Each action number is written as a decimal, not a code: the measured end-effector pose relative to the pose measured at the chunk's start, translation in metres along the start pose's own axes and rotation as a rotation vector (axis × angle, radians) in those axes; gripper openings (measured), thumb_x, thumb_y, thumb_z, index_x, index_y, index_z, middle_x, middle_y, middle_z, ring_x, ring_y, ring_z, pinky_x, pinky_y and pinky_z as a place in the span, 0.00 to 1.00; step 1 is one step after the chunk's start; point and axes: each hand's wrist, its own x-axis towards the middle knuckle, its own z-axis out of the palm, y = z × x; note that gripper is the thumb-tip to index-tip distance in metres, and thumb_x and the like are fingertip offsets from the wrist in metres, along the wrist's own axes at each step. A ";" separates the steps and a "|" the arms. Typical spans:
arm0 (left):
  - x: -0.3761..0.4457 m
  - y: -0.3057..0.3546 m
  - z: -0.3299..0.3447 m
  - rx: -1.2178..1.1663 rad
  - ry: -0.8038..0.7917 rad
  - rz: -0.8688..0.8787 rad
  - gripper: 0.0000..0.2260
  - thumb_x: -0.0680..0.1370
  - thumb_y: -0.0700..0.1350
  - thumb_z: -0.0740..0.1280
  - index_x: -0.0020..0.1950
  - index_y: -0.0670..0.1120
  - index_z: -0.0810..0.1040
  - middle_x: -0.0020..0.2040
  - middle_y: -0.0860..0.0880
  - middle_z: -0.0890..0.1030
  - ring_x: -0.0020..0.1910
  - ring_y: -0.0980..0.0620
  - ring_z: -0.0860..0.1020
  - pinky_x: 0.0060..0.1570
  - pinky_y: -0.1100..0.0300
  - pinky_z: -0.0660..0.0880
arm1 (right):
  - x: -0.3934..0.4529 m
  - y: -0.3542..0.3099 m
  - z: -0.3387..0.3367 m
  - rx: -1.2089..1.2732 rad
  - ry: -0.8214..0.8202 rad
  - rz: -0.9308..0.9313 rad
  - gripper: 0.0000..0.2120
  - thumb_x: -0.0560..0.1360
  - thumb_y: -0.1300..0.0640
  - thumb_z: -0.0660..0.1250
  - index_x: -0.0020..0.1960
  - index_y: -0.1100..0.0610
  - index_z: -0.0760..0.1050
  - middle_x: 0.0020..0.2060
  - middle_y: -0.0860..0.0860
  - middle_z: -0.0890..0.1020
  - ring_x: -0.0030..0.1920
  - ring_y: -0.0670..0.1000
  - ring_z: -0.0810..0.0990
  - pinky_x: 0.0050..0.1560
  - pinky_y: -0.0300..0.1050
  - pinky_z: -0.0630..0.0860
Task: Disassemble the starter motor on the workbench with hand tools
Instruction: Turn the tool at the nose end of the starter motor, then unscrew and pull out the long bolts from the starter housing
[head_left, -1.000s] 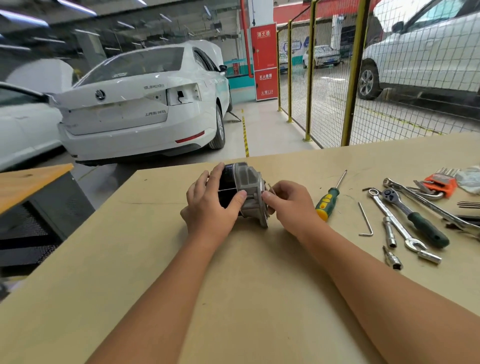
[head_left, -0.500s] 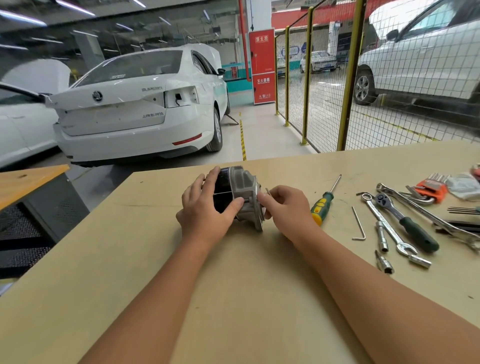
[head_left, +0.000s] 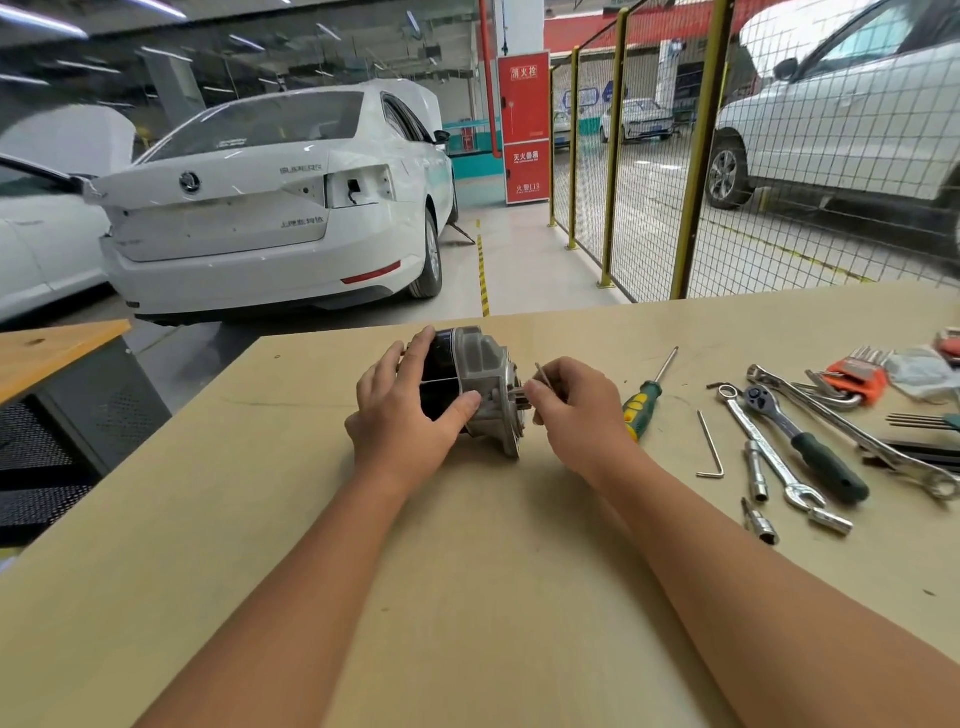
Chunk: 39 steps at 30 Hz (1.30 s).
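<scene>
Starter motor is lying on its side near the middle of the counter, its black body pointing left and its grey flanged end housing facing right. Judging by the pose, the step in hand is backing out a fastener at the flange end with a small hex key. To do this well, the key should be sitting fully in the screw head and staying in line with it, while the body is being pressed down hard enough that the motor is not rolling on the counter; short, steady turns are looking safer than a jerk, since a thin key could slip or round the socket.

Left hand is lying over the black body, fingers draped across the top and thumb pressing against the housing, a relaxed, fairly open grip that is steadying rather than clenching. Right hand is closing its grip in a pinch on the thin key, fingertips right at the flange; whether the key's tip is engaged is hidden behind the fingers.

Further right, a green-and-yellow screwdriver is lying just beside the right hand, then another loose hex key, a ratchet, wrenches and sockets.
</scene>
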 end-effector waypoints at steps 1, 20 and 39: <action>0.000 0.000 0.000 0.001 -0.002 -0.001 0.37 0.74 0.68 0.69 0.79 0.69 0.55 0.81 0.56 0.62 0.78 0.47 0.60 0.65 0.41 0.68 | 0.001 0.000 -0.002 0.011 0.021 0.009 0.07 0.80 0.56 0.67 0.42 0.50 0.76 0.36 0.48 0.82 0.39 0.50 0.82 0.41 0.46 0.77; 0.000 -0.005 -0.006 -0.082 -0.056 0.023 0.40 0.69 0.67 0.66 0.80 0.68 0.56 0.80 0.54 0.63 0.77 0.46 0.61 0.71 0.42 0.68 | -0.007 0.004 -0.021 -0.007 -0.275 0.016 0.12 0.73 0.51 0.71 0.35 0.57 0.78 0.28 0.56 0.80 0.28 0.46 0.73 0.34 0.45 0.70; -0.002 -0.004 -0.015 -0.150 -0.102 0.043 0.42 0.67 0.57 0.66 0.81 0.65 0.58 0.80 0.53 0.64 0.76 0.45 0.61 0.72 0.41 0.67 | -0.002 0.012 -0.015 -0.320 -0.251 -0.060 0.10 0.72 0.52 0.71 0.32 0.51 0.78 0.29 0.47 0.79 0.35 0.50 0.78 0.34 0.43 0.72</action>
